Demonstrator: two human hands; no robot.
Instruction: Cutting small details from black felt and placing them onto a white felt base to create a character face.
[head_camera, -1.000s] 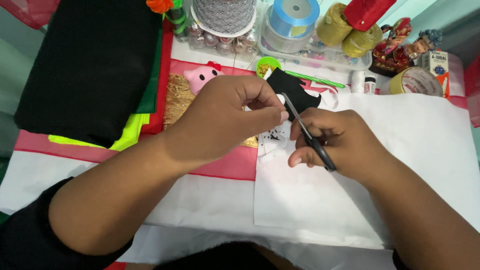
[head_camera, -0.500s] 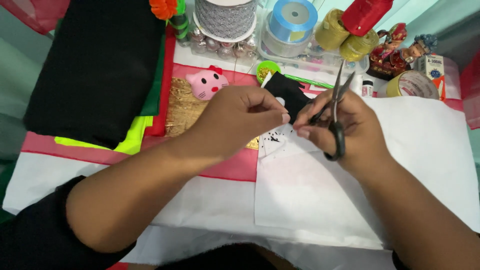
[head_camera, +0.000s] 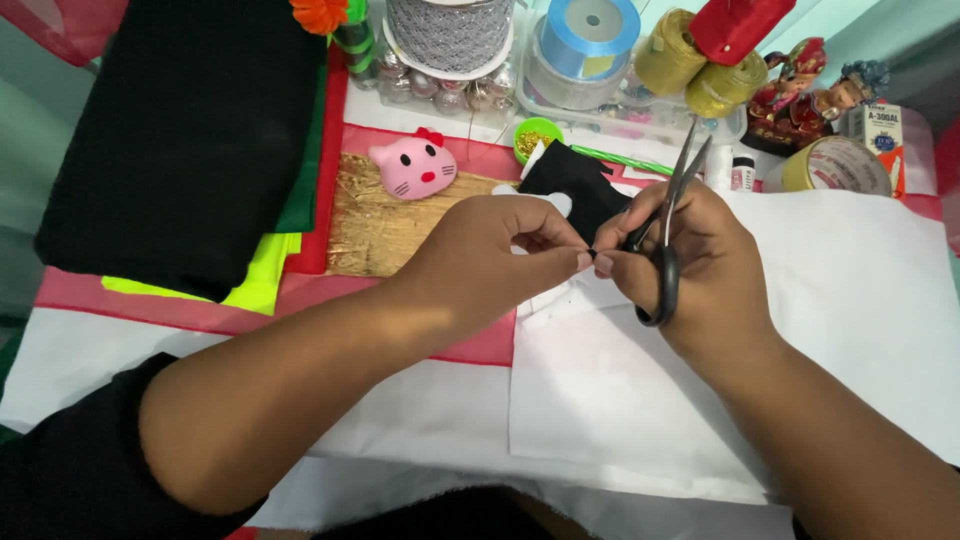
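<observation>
- Far left, a black cloth (head_camera: 170, 130) lies folded over green and yellow sheets (head_camera: 262, 275).
- Right of it, a pink cat face (head_camera: 414, 168) rests on a gold mat (head_camera: 385, 225).
- My left hand (head_camera: 500, 255) comes in from the near left, fingers curled, thumb and forefinger pinched on a tiny black scrap (head_camera: 592, 256).
- That scrap sits at the centre, just where both my hands meet, above the white paper (head_camera: 850, 320).
- Just beyond my fingertips lies a black felt piece (head_camera: 575, 185), with a small green cup (head_camera: 537, 137) behind it.
- My right hand (head_camera: 700, 265) is clenched round the scissors (head_camera: 668, 225), handle in my fingers, blades pointing away and slightly parted; its thumb and forefinger also touch the scrap.
- Along the far edge stand a silver spool (head_camera: 450, 35), a blue ribbon roll (head_camera: 582, 35) and gold thread spools (head_camera: 690, 65).
- Far right, a tape roll (head_camera: 835, 165) sits near a painted figurine (head_camera: 800, 90).
</observation>
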